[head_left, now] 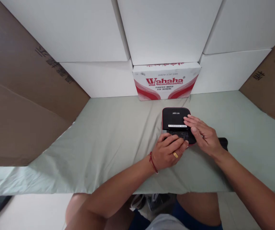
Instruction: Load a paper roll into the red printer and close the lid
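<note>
A black case with a red rim (pixel 176 118) lies on the pale green cloth, with a white label strip across its middle. My left hand (pixel 169 153), with a gold ring and a red wrist cord, rests at the case's near edge, fingers curled against it. Over the right side of the case lies my right hand (pixel 202 134), its fingers stretched flat and pressing on the lid. Another black object (pixel 223 142) shows partly behind my right wrist.
A white and red "Wahaha" box (pixel 166 81) stands against the back, among plain white boxes. Brown cardboard panels (pixel 19 105) wall off the left and right sides. The cloth-covered table (pixel 99 150) ends just in front of my knees.
</note>
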A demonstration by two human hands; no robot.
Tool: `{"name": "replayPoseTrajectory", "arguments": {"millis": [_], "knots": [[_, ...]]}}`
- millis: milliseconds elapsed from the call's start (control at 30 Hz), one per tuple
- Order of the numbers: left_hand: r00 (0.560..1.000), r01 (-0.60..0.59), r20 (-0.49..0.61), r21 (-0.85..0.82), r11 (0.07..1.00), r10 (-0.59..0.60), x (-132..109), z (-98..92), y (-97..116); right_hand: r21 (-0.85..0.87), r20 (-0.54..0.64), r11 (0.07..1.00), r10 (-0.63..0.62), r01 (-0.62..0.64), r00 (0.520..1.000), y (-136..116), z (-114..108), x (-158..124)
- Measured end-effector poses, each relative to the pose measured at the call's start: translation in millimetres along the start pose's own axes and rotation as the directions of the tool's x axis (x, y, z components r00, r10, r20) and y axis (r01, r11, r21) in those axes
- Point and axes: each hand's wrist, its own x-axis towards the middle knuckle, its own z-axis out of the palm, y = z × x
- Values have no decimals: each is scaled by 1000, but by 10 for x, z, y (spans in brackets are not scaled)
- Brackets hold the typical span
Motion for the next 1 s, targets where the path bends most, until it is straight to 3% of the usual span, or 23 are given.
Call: {"name": "replayPoseTrajectory", "arguments": {"millis": [167, 233, 333, 567, 733, 867, 933, 1000], "knots": [[969, 188, -131, -170, 967, -212, -48, -99, -203, 58, -54, 998, -16, 19, 998, 21, 60, -20], [926, 323, -106, -272, 906, -362, -75, -130, -325, 64, -69, 998, -18, 23, 997, 22, 81, -25], [870, 436, -46, -397, 808, -492, -109, -121, -466, 65, -68, 997, -26, 31, 997, 19, 99, -29], [816, 514, 1, -458, 725, -578, -144, -61, -536, 53, -49, 999, 9, -7, 999, 15, 80, -17], [777, 542, 103, -612, 576, -621, -182, -63, -575, 69, -18, 996, -57, 58, 998, -98, 58, -73], [771, 516, 87, -666, 539, -631, -227, 8, -597, 29, -103, 994, -99, 102, 990, -224, 68, -145], [736, 537, 71, -667, 516, -673, -261, 53, -633, 4, -151, 997, -79, 80, 985, -251, 79, -158], [691, 592, 127, -664, 456, -712, -299, 91, -692, 2, -152, 997, -81, 82, 985, -252, 85, -155]]}}
